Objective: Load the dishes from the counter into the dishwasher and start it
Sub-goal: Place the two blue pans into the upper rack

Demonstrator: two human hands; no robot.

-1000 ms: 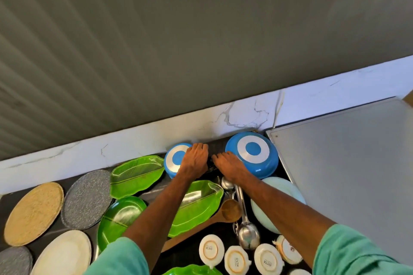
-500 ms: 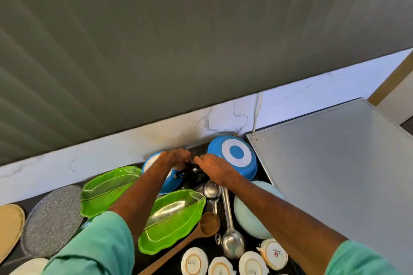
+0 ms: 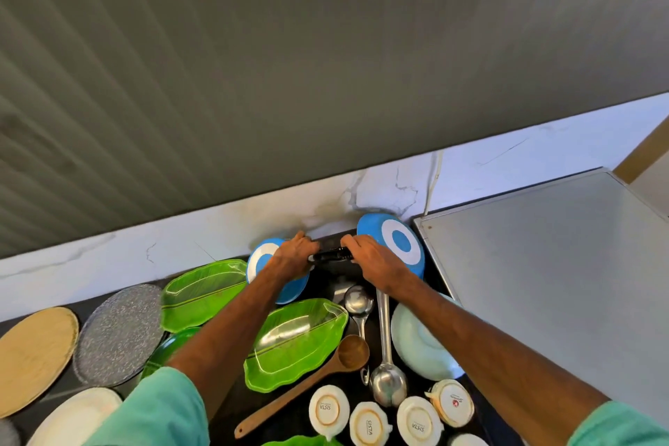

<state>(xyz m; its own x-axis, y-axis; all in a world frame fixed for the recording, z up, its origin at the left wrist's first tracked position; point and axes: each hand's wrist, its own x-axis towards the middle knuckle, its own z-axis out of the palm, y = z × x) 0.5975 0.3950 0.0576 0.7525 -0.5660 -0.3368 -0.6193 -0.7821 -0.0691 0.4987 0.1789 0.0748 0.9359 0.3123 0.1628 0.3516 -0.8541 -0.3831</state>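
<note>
Head view: left grip (image 3: 293,259) and right grip (image 3: 373,261) curl round black handles (image 3: 329,256) lying crosswise between them; small blue pan (image 3: 264,262) sits outward left, big blue pan (image 3: 402,245) outward right, both face-down on surface (image 3: 322,286).

SISTA is printed in small letters on the upturned bases of three white cups (image 3: 368,424) on the counter (image 3: 286,427), well below the right grip (image 3: 373,261), toward the person. A fourth cup (image 3: 452,403) just beside them bears a red logo, too small to read.
</note>
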